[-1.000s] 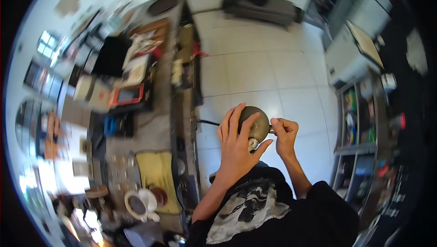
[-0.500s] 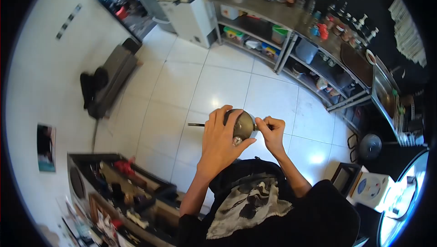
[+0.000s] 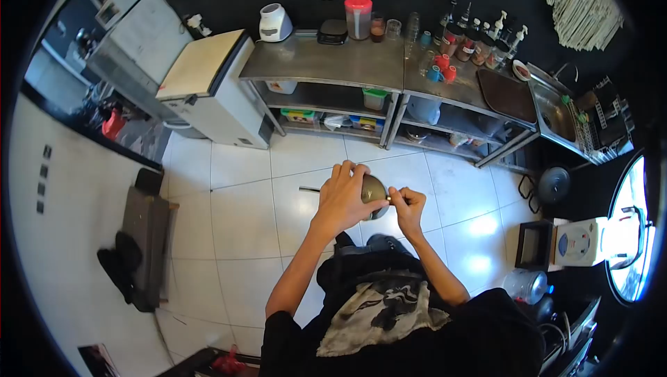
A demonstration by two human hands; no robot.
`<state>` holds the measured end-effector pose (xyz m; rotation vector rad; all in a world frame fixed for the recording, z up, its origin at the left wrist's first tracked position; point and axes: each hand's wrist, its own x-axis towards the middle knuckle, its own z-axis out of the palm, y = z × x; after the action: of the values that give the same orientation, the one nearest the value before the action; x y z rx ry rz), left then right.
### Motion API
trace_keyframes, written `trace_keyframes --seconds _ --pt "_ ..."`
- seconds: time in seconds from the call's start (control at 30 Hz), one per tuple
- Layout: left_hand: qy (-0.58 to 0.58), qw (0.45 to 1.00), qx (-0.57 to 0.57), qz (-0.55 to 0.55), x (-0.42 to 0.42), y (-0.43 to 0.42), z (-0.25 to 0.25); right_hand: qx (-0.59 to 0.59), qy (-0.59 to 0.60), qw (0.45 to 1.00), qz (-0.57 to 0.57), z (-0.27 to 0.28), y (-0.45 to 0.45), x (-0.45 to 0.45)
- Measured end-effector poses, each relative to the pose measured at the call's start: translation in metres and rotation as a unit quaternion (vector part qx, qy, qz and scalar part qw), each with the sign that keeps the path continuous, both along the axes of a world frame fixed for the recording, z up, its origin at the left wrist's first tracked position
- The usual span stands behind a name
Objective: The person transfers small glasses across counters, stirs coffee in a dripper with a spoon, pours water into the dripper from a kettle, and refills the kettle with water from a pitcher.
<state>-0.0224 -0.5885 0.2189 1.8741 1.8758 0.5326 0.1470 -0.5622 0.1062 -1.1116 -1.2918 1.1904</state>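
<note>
A rounded, dark brassy metal vessel (image 3: 374,189) is held above the tiled floor in front of my body; its exact kind is unclear. My left hand (image 3: 343,194) wraps over its left side, with the thumb along the near edge. A thin dark bar (image 3: 309,189) sticks out to the left beyond this hand. My right hand (image 3: 408,207) is closed at the vessel's right edge, thumb and fingers pinched on a small part there. The fingers hide what that part is.
A steel counter (image 3: 326,64) runs along the back wall, carrying a scale (image 3: 333,32), a red-lidded container (image 3: 358,19), bottles and cups. A sink (image 3: 552,110) is at the right. A white chest freezer (image 3: 222,110) stands back left, a grey bench (image 3: 142,238) at the left wall.
The view has tilted up and turned, bringing more of the counter and wall into sight. Both hands stay on the vessel; the left thumb now lies closer to the right hand.
</note>
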Motion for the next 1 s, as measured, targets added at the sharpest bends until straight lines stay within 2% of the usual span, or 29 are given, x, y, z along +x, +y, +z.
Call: trace_keyframes --seconds 0.13,0.2,0.4,0.5,0.67,0.77,0.83,0.9,1.0 --pt "0.028 0.999 0.035 -0.031 -0.023 0.071 -0.012 -0.016 0.042 0.998 -0.053 -0.016 0.062 -0.033" --pt "0.028 0.997 0.051 -0.047 -0.033 0.11 -0.021 0.063 0.0 0.994 -0.085 -0.019 0.093 -0.047" --pt "0.041 0.997 0.015 -0.07 -0.063 0.244 -0.044 -0.006 0.052 0.994 -0.096 -0.052 0.213 -0.081" --pt "0.044 0.997 -0.027 -0.063 -0.081 0.314 -0.057 0.048 0.022 0.994 -0.101 -0.07 0.285 -0.098" --pt "0.062 0.998 -0.02 0.007 -0.106 0.423 -0.103 0.036 0.06 0.994 -0.085 -0.118 0.399 -0.134" --pt "0.062 0.997 -0.036 0.028 -0.124 0.477 -0.122 0.039 0.075 0.993 -0.079 -0.129 0.459 -0.157" --pt "0.073 0.995 -0.069 0.017 -0.136 0.514 -0.13 0.011 0.024 0.995 -0.095 -0.134 0.487 -0.167" --pt "0.084 0.993 -0.076 0.019 -0.145 0.545 -0.144 -0.018 0.049 0.993 -0.106 -0.145 0.512 -0.183" --pt "0.091 0.99 -0.108 0.017 -0.161 0.581 -0.171 -0.02 -0.066 0.987 -0.148 -0.183 0.549 -0.197"
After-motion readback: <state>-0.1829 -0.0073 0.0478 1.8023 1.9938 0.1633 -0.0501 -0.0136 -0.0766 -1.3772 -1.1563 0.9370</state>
